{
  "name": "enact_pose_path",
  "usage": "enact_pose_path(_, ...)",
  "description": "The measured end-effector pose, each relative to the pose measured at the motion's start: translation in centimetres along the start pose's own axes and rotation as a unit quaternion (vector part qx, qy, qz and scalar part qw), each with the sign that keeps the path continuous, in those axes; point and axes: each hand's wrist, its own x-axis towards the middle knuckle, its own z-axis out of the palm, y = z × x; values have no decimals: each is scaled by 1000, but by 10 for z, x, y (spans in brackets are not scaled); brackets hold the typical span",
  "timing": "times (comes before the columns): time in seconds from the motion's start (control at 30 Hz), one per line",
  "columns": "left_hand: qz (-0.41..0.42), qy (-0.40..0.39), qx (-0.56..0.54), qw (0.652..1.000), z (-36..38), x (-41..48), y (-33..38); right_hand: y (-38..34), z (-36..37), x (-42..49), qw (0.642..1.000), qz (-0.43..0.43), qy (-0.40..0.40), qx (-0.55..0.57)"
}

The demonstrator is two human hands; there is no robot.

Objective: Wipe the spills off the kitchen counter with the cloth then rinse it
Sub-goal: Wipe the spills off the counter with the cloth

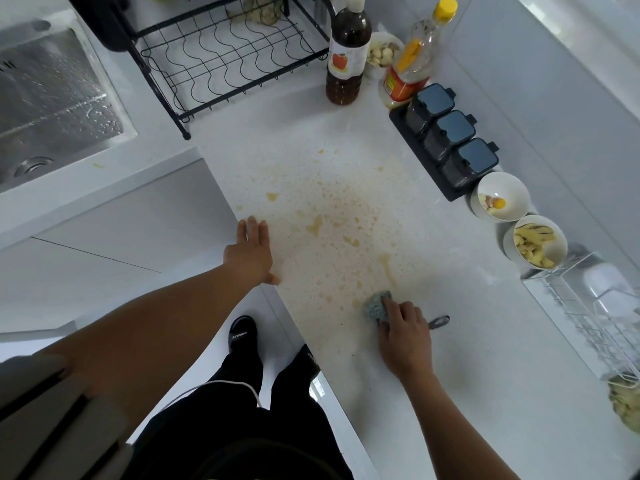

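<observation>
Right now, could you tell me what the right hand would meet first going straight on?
Probably the yellowish spill on the counter, right beyond the cloth that the right hand grips.

Home kitchen, white counter (433,393), steel sink (52,109), dish rack (228,60), sauce bottles (347,53), seasoning boxes (450,147)

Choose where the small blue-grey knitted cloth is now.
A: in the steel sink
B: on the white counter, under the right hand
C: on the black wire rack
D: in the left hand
B: the right hand holds the cloth down on the white counter, at the near edge of the yellowish spill; the left hand lies flat and holds nothing.
</observation>
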Motion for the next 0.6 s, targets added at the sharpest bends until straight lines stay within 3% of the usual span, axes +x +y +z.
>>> enact_pose_path(0.07,2,0,-2,1000,1,0,0,-7,3,-2,992,118,32,18)
enact_pose_path(0.1,1,1,1,1000,1,0,-1,-14,6,-4,993,117,31,16)
enact_pose_path(0.2,-5,8,20,1000,1,0,0,-22,8,-12,999,-43,-18,-2)
enact_pose_path(0.23,-6,10,22,1000,1,0,1,-19,6,-11,999,-47,-23,7)
enact_pose_path(0.33,-6,9,16,1000,0,1,1,-24,7,-13,994,104,25,32)
enact_pose_path(0.37,-5,7,15,1000,1,1,1,-32,9,-15,994,106,23,24)
enact_pose_path(0.47,-1,4,15,1000,1,2,1,-40,11,-23,996,-83,-31,-9)
enact_pose_path(0.5,0,3,13,1000,1,2,1,-38,9,-22,996,-84,-39,-5)
enact_pose_path(0.6,8,-1,1,1000,2,2,-1,-41,9,-24,995,95,7,30)
